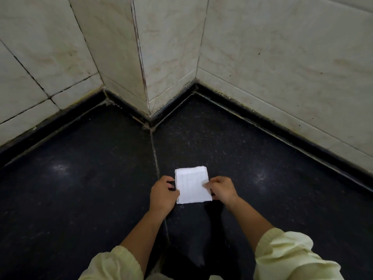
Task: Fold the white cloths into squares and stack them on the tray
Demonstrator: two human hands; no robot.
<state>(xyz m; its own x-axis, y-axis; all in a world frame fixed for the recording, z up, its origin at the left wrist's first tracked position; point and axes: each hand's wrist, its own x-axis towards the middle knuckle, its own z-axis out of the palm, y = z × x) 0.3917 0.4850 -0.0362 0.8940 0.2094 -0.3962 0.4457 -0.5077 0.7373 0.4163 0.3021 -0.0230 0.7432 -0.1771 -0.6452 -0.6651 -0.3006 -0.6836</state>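
Note:
A white cloth [192, 185] folded into a small square lies on the dark counter [90, 188], just right of a seam in the stone. My left hand [162, 196] pinches its left edge with curled fingers. My right hand [222, 190] pinches the right edge, thumb on top of the cloth. No tray is in view.
Tiled walls [282, 67] enclose the counter at the back, with a protruding tiled corner [145, 77] in the middle. A dark raised lip [262, 126] runs along the wall base. The counter seam [155, 154] runs toward me.

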